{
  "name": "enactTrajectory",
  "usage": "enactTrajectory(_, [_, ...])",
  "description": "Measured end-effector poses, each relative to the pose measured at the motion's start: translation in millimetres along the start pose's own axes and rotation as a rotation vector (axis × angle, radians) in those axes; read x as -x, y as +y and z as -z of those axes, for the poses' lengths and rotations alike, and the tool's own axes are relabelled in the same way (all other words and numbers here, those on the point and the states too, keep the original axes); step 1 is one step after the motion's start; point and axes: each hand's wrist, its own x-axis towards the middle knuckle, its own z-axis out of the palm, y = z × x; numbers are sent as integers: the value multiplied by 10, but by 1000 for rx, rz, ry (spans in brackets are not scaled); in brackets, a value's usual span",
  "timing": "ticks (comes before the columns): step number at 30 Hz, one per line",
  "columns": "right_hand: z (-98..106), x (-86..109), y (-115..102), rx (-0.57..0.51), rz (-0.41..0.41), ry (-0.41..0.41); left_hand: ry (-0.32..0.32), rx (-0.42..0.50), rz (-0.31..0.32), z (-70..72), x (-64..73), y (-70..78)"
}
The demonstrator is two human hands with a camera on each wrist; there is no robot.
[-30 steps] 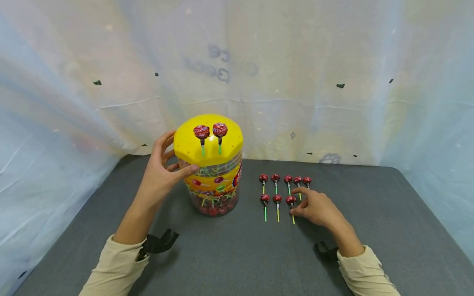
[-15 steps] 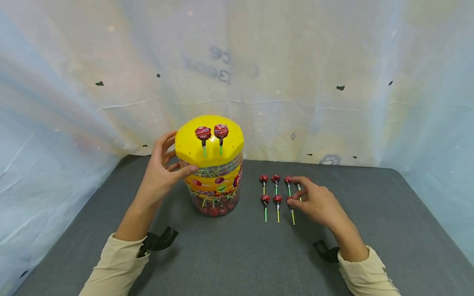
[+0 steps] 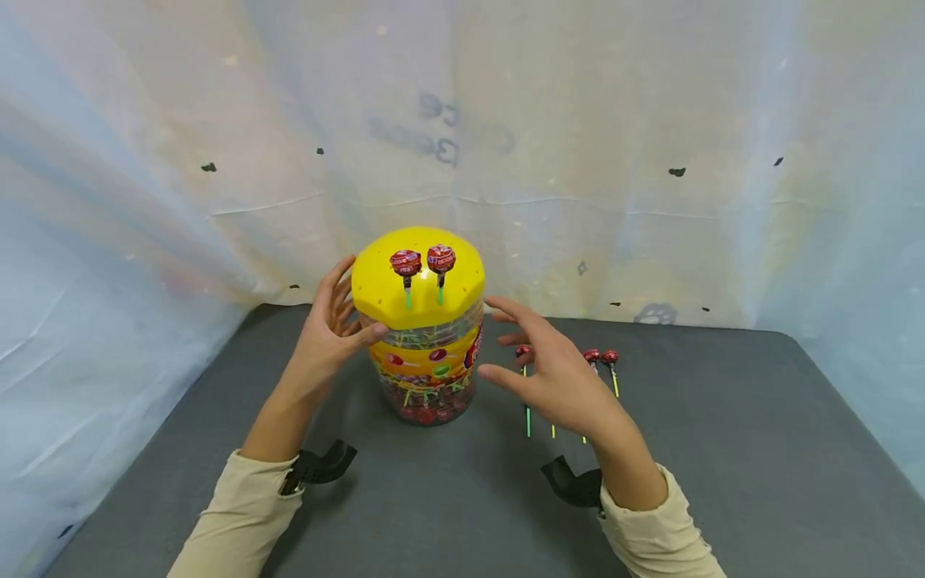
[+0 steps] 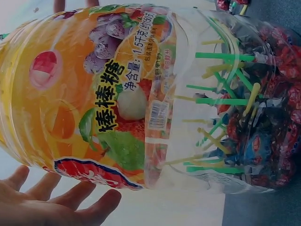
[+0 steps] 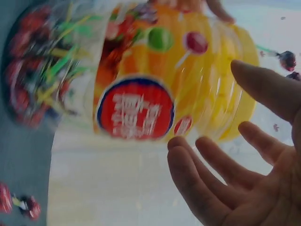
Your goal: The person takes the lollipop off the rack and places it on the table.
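A clear candy jar [image 3: 426, 385] with a yellow lid [image 3: 376, 265] stands on the dark table, full of lollipops with green and yellow sticks. Two red-wrapped lollipops [image 3: 441, 260] stick up from the lid. My left hand [image 3: 328, 329] lies along the jar's left side, thumb across the front below the lid, fingers loosely spread; its fingers [image 4: 82, 195] show beside the label in the left wrist view. At the jar's right side my right hand [image 3: 556, 369] is spread and holds nothing, its fingertips close to the jar [image 5: 136, 108].
Behind my right hand, lollipops lie in rows on the table [image 3: 723, 417], partly hidden; one red lollipop [image 3: 610, 357] shows at the right end. Pale plastic sheeting [image 3: 564, 120] hangs behind and at both sides. Black wrist straps [image 3: 574, 482] hang from both cuffs.
My right hand has left the rows of lollipops and moved left to the jar, opening its fingers. My left hand stays by the jar. The view has shifted slightly.
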Motion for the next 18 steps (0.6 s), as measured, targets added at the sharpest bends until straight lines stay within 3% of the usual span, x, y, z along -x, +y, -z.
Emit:
enactTrajectory(7, [-120,-34,-35,-64,25,-22,-3,21,11,-13,6,25])
enactTrajectory(18, [-184,-62,44,-121,40,-2,56,-50,55,-117,13,108])
